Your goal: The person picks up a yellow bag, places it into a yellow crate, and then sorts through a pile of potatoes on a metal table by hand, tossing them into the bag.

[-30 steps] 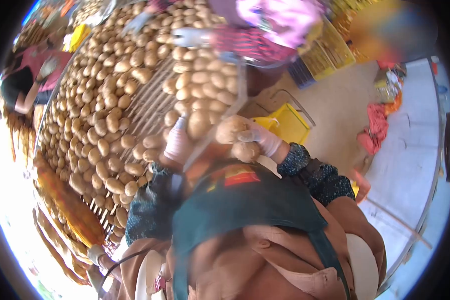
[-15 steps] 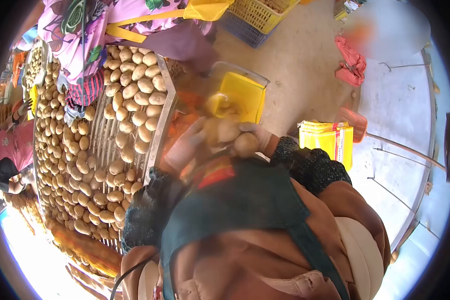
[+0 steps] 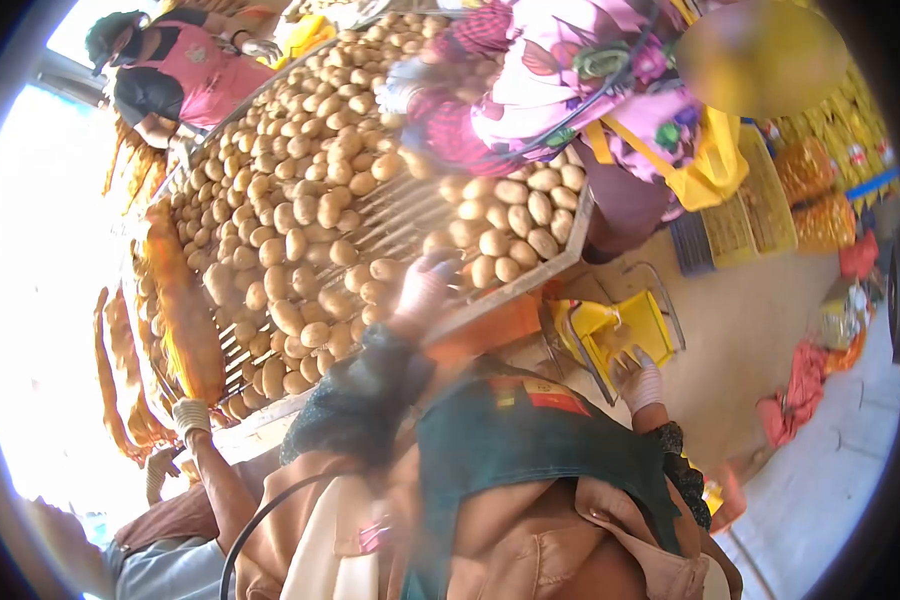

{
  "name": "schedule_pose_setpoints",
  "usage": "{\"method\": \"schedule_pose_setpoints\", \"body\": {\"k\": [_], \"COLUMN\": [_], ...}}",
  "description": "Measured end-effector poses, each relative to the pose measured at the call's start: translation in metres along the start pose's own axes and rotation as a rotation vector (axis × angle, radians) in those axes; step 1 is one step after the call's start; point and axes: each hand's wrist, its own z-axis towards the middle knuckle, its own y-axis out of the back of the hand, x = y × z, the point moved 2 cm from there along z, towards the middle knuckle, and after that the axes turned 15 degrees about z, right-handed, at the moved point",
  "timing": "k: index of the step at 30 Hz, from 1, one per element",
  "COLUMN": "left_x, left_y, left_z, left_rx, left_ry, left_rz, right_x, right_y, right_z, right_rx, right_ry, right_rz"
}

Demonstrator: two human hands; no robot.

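Note:
My left hand [image 3: 426, 287], in a pale glove, reaches over the near edge of a slatted sorting table [image 3: 395, 215]. Its fingers look stretched out beside the potatoes [image 3: 290, 318], though they are somewhat blurred. My right hand [image 3: 637, 380], gloved too, is held with spread fingers and nothing in it. Just beyond it, a yellow bag [image 3: 645, 320] hangs open on a metal frame [image 3: 675, 310]. Several potatoes [image 3: 518, 220] lie grouped at the table's right end.
Across the table a co-worker in a pink apron [image 3: 205, 75] stands; another in a flowered garment [image 3: 580, 70] leans over the potatoes. A third person's gloved hand [image 3: 192, 415] is at lower left. Crates [image 3: 730, 225] and red cloth [image 3: 798, 395] lie on the right.
My view has swung left towards the table. My hands, earlier together around several potatoes near the yellow bag, are now apart, the left over the table and the right free of potatoes.

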Motion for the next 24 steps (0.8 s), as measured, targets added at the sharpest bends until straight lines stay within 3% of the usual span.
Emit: {"method": "schedule_pose_setpoints", "body": {"k": [3,4,5,6,8,9,10,11,12,13,17,21,24], "left_x": [-0.025,0.016,0.015,0.013,-0.020,-0.005,0.017,0.017,0.016,0.011,-0.003,-0.023,-0.019], "left_y": [0.054,0.089,0.111,0.127,0.153,0.181,0.216,0.225,0.234,0.245,0.269,0.279,0.291], "left_z": [-0.011,0.019,0.022,0.025,0.013,0.030,0.050,0.055,0.058,0.063,0.087,0.115,0.154], "left_rx": [-0.303,-0.380,-0.393,-0.403,-0.603,-0.771,-0.702,-0.779,-0.857,-0.949,-0.939,-0.883,-1.015], "left_ry": [-0.033,-0.090,-0.156,-0.222,-0.184,-0.383,-0.291,-0.344,-0.397,-0.424,-0.562,-0.510,-0.562], "left_rz": [-0.041,-0.023,-0.102,-0.180,0.014,0.365,0.598,0.540,0.480,0.730,0.963,1.186,1.343], "right_x": [-0.010,-0.015,-0.023,-0.037,-0.049,-0.057,-0.063,-0.072,-0.081,-0.090,-0.109,-0.106,-0.107], "right_y": [-0.063,-0.088,-0.116,-0.143,-0.205,-0.238,-0.265,-0.280,-0.293,-0.301,-0.312,-0.314,-0.315], "right_z": [-0.008,-0.010,-0.008,-0.011,-0.022,-0.031,-0.036,-0.022,-0.011,0.003,0.013,0.016,0.019], "right_rx": [0.305,0.426,0.623,0.702,0.871,0.924,0.972,0.929,0.864,0.797,0.623,0.665,0.672], "right_ry": [0.249,0.365,0.703,0.732,0.998,1.171,1.347,1.471,1.517,1.548,1.559,1.508,1.485], "right_rz": [-0.484,-0.652,-0.837,-0.791,-1.035,-1.134,-1.229,-1.362,-1.458,-1.510,-1.674,-1.646,-1.657]}}
